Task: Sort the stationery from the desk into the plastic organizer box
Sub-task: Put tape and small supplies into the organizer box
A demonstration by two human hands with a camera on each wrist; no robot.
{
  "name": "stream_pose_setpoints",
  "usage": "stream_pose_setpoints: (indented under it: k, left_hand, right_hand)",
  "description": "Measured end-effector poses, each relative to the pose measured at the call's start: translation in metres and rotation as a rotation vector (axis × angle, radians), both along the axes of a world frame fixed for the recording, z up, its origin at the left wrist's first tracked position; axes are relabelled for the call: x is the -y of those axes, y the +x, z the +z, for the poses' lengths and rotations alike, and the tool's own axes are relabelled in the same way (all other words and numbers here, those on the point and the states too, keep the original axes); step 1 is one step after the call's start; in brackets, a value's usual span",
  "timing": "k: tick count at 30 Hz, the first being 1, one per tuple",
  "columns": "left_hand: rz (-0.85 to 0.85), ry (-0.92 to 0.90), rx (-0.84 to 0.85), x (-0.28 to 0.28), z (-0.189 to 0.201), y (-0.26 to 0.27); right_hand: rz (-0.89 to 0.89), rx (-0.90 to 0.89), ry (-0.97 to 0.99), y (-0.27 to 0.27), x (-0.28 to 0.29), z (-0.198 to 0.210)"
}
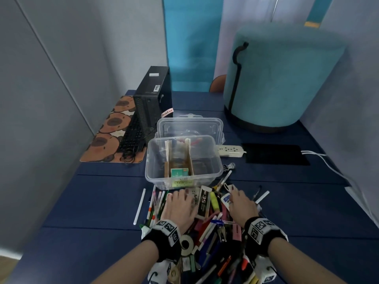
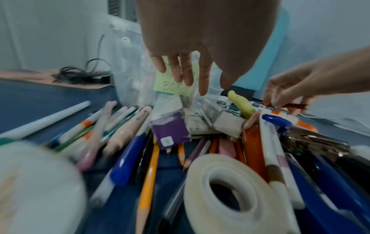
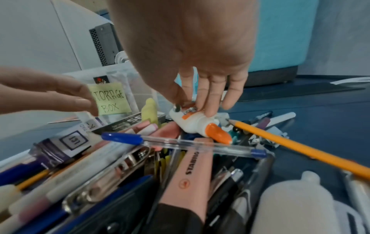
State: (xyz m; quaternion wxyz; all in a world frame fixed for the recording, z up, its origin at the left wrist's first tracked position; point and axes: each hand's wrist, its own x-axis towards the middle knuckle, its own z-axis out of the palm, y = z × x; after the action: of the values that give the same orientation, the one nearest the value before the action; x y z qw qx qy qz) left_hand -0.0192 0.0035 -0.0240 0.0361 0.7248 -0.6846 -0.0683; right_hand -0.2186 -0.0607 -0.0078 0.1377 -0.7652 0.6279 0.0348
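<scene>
From the head camera, both hands work a heap of pens, pencils and erasers (image 1: 207, 228) on the blue desk (image 1: 92, 201), with the clear organizer box (image 1: 183, 160) at 12 o'clock from the heap, well within reach. The left hand (image 1: 178, 208) lies flat on the heap's 10 o'clock side, fingers straight and close together. The right hand (image 1: 242, 203) reaches into the 2 o'clock side; its fingertips are hidden here.

The left wrist camera shows the left hand's fingers (image 2: 188, 71) extended and slightly spread above a purple eraser box (image 2: 170, 131), holding nothing, with the yellow note (image 2: 172, 83) on the box wall just beyond them. At 3 o'clock the right hand (image 2: 296, 88) dips its fingertips into the heap.

The right wrist camera shows the right hand's thumb and fingers (image 3: 204, 95) closing on a small white glue bottle (image 3: 192, 123). The bottle lies on its side atop the heap, directly under the fingertips, its orange cap (image 3: 219, 133) pointing toward 4 o'clock and its base toward 10 o'clock. The right hand is plainly the nearer one. The box stands at 11 o'clock from the bottle, so the carry looks short.
</scene>
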Motion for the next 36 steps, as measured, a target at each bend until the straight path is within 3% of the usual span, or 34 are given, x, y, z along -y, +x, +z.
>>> stream_pose_setpoints:
  k: [2, 7, 12, 16, 19, 22, 24, 27, 31, 33, 36]
  left_hand:
    - [0.001, 0.094, -0.077, 0.012, 0.002, -0.011]
    - [0.188, 0.393, -0.353, 0.029, -0.002, -0.029]
    - [0.299, 0.487, -0.519, 0.034, -0.011, -0.025]
    - [0.338, 0.535, -0.774, 0.030, -0.009, -0.001]
    - [0.376, 0.544, -0.924, 0.023, -0.003, 0.020]
    - [0.393, 0.527, -1.068, 0.008, 0.008, 0.036]
    - [0.393, 0.519, -1.245, -0.003, 0.020, 0.044]
    - [0.266, 0.522, -1.416, -0.016, 0.037, 0.048]
    - [0.139, 0.535, -1.333, -0.019, 0.042, 0.048]
    - [0.142, 0.444, -1.138, -0.014, 0.042, 0.050]
    - [0.345, 0.232, -0.722, 0.003, 0.025, 0.056]
  right_hand:
    - [-0.014, -0.024, -0.002, 0.003, -0.001, 0.000]
    - [-0.033, -0.034, 0.010, 0.000, -0.005, 0.000]
    - [-0.016, -0.042, 0.036, 0.000, -0.003, 0.004]
    - [-0.029, -0.003, 0.047, 0.002, 0.000, 0.012]
    - [-0.011, 0.145, -0.023, 0.016, 0.002, 0.020]
    - [-0.029, 0.433, 0.019, 0.039, -0.003, 0.029]
    - [-0.101, 0.646, 0.189, 0.053, -0.007, 0.037]
    - [-0.207, 0.932, 0.536, 0.066, -0.009, 0.041]
    - [-0.341, 1.152, 0.747, 0.061, -0.006, 0.032]
    - [-0.381, 1.216, 0.761, 0.053, -0.006, 0.029]
    - [-0.439, 1.271, 0.746, 0.041, -0.006, 0.027]
